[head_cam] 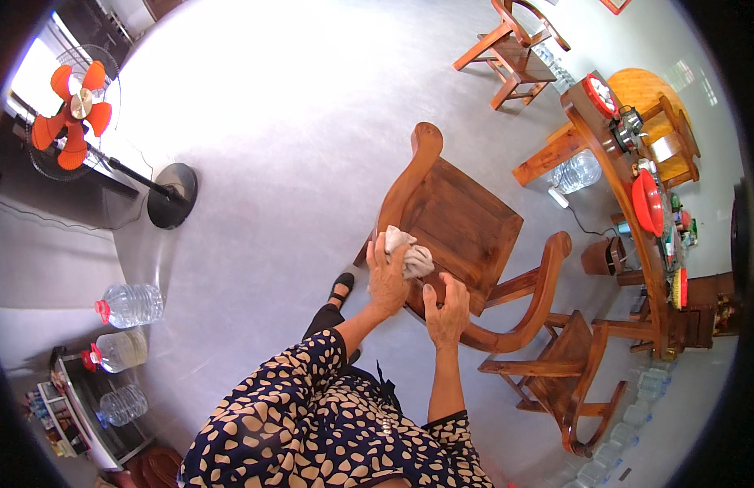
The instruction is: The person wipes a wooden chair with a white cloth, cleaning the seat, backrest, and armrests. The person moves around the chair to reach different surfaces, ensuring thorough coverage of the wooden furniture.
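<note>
A wooden armchair (465, 219) with a dark panelled seat stands before me, its curved top rail towards me. My left hand (387, 277) is at the left part of that rail and grips a crumpled whitish cloth (413, 256), which bulges out past its fingers. To the right, my right hand (448, 308) is over the chair's back with thumb and fingers apart and nothing seen in it. Whether its fingertips touch the wood I cannot tell.
A long wooden table (624, 201) on the right bears a red basin (647, 202). Another wooden chair (554, 381) is at lower right, a third chair (517, 58) at the top. On the left are a standing fan (172, 195) with orange blades and several large plastic bottles (133, 305).
</note>
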Available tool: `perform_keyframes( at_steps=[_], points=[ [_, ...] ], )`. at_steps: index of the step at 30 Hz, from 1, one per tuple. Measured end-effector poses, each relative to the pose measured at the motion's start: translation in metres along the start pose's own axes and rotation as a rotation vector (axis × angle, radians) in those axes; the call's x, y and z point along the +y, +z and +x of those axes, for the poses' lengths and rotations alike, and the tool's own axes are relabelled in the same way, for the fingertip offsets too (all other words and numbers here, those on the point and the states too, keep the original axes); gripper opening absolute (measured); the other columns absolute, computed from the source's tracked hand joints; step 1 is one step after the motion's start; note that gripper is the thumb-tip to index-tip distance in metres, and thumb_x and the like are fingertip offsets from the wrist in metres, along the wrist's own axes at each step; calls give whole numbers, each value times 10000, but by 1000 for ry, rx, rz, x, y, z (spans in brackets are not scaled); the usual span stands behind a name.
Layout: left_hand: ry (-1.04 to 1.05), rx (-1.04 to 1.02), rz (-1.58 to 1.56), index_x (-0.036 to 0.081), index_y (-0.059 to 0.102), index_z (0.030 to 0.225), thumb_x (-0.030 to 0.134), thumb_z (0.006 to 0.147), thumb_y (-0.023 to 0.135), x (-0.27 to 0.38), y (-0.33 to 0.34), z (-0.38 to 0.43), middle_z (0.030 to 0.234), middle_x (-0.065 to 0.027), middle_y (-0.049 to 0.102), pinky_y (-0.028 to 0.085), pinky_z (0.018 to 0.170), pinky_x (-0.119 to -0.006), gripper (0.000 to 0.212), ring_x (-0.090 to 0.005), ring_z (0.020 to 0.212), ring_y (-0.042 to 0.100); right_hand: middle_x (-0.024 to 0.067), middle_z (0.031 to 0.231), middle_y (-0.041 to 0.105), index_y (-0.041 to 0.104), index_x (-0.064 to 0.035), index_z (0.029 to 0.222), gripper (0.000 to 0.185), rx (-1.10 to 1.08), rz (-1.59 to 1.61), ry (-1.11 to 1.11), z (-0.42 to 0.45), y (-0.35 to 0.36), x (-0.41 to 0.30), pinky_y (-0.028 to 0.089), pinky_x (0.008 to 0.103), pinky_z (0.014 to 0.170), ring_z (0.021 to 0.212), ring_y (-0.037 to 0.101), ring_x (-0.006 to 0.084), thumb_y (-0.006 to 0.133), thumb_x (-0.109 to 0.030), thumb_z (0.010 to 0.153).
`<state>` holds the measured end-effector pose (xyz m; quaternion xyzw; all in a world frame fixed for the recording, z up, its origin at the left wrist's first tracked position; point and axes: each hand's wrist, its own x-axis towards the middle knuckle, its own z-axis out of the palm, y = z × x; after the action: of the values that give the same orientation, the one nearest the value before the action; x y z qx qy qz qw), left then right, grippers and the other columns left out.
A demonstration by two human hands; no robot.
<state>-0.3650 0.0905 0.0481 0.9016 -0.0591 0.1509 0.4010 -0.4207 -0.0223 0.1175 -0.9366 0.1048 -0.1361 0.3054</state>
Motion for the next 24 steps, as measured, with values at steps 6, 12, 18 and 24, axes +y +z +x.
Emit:
perform_keyframes(
  at_steps=[6, 12, 18, 24],
  points=[
    [18, -413, 191, 276, 482, 1323, 53, 755, 655, -32, -3, 77, 1481, -188, 248, 495, 913, -571, 634, -521, 1300, 308, 99, 1080, 601, 630, -76, 1099, 369, -26, -49, 19, 2, -1, -7, 480, 423, 827, 995, 568, 315, 697, -296, 810],
    [118, -639, 308, 262, 486, 1320, 40, 755, 647, -42, 24, 154, 1507, -215, 192, 533, 828, -607, 628, -591, 1332, 235, 89, 1051, 608, 651, -66, 1024, 349, -68, -99, 132, 5, 0, -12, 493, 416, 791, 963, 585, 303, 743, -265, 752],
    [183, -665, 282, 240, 523, 1283, 5, 750, 637, -42, 67, 214, 1519, -244, 144, 518, 800, -636, 593, -600, 1352, 192, 83, 1028, 631, 675, -69, 994, 350, -44, -238, 221, 9, 7, -17, 498, 398, 761, 935, 602, 288, 739, -273, 718],
    [239, -566, 365, 225, 534, 1249, 105, 722, 726, -45, 129, 270, 1540, -228, 92, 459, 760, -721, 574, -538, 1406, 81, 61, 985, 650, 677, -81, 949, 349, -59, -340, 310, 7, 13, -19, 467, 397, 698, 900, 613, 264, 729, -287, 671]
  ],
)
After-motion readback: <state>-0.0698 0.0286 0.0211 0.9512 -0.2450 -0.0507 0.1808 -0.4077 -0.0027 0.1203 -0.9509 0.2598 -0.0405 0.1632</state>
